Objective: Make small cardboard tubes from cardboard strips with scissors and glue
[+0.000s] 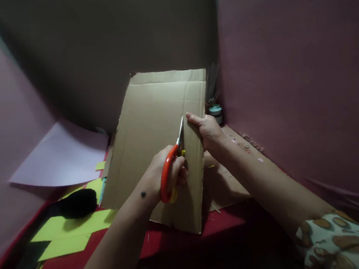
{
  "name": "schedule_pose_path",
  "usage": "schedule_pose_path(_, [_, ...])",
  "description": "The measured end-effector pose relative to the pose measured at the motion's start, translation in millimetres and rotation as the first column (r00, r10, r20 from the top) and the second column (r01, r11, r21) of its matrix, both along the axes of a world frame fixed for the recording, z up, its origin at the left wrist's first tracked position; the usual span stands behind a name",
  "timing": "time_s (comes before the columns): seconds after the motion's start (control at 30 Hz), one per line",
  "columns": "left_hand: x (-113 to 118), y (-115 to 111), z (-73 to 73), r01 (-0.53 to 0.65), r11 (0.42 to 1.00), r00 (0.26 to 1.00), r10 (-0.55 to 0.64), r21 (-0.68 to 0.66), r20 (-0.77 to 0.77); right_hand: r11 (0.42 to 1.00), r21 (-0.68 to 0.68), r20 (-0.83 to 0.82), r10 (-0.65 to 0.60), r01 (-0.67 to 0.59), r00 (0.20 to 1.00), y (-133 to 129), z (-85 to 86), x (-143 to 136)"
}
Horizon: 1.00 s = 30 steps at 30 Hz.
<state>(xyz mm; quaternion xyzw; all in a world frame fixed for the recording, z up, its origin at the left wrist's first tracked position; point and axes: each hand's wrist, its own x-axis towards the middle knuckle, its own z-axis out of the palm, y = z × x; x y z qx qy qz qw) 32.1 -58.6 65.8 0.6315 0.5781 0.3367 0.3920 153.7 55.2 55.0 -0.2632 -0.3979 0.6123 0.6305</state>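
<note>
While the left hand (173, 168) holds the scissors (169, 173), the right hand (209, 130) holds the cardboard (153, 120) by its right edge. Left grip: closed around the orange handle, fingers curled below it; a bit of yellow shows beside the handle. Right grip: narrow, pinched on the cardboard, thumb flat on the near face, other fingers mostly hidden behind. Scissors point upward at a slant; blade lies against the cardboard, tip just left of the right thumb. Blade opening: cannot tell. Cardboard is raised at a tilt over the surface (173, 246), centre of view, with creases along its top and right side; contact of its lower edge with the surface is unclear. Surface is covered in red. To the left: yellow paper (65, 228), partly under a dark, soft-looking object (80, 203), and behind these a pale purple sheet (62, 155). To the right, behind the forearm: a flat brown sheet (224, 185) with small scraps (246, 145) near its far side. A jar (215, 111) with a blue-green lid is just beyond the right hand. Patterned sleeve (336, 238) on the right arm.
</note>
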Motion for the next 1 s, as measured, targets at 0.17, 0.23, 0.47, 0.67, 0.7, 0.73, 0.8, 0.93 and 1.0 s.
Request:
schedule_pose_path(0.17, [-4, 9, -12.4, -0.007, 0.959, 0.982, 0.060, 0.283, -0.178, 1.000, 0.015, -0.010, -0.011, 0.011, 1.000, 2, 1.1, 2])
schedule_pose_path(0.23, [-4, 11, -17.1, -0.012, 0.951, 0.990, 0.054, 0.309, -0.127, 1.000, 0.015, -0.022, 0.004, -0.003, 1.000, 4, 1.4, 3])
schedule_pose_path(0.47, [3, 6, -10.3, 0.031, 0.998, 0.989, -0.023, -0.055, 0.145, 0.999, 0.028, -0.009, -0.021, 0.021, 1.000, 5, -0.2, 7])
schedule_pose_path(0.67, [11, 4, 6.4, -0.016, 0.977, 0.954, 0.078, -0.211, 0.289, 1.000, 0.005, 0.005, -0.006, 0.006, 1.000, 2, -3.1, 6])
schedule_pose_path(0.7, [12, 5, 9.5, -0.023, 0.975, 0.955, 0.087, -0.221, 0.283, 1.000, 0.002, 0.016, -0.002, 0.002, 1.000, 1, -3.8, 6])
schedule_pose_path(0.73, [13, 5, 12.6, -0.029, 0.974, 0.958, 0.092, -0.226, 0.273, 1.000, 0.000, 0.026, 0.002, -0.002, 1.000, 0, -4.7, 6])
schedule_pose_path(0.8, [15, 5, 18.6, -0.034, 0.974, 0.964, 0.091, -0.224, 0.250, 1.000, 0.000, 0.035, 0.013, -0.013, 0.999, -1, -6.8, 5])
schedule_pose_path(0.93, [20, 6, 25.2, -0.049, 0.968, 0.971, 0.103, -0.245, 0.214, 0.999, -0.003, 0.021, 0.035, -0.035, 0.999, 0, -10.9, 4])
schedule_pose_path(1.0, [19, 9, 24.3, -0.048, 0.967, 0.975, 0.100, -0.248, 0.200, 0.999, 0.002, 0.015, 0.038, -0.038, 0.999, 1, -11.9, 4])
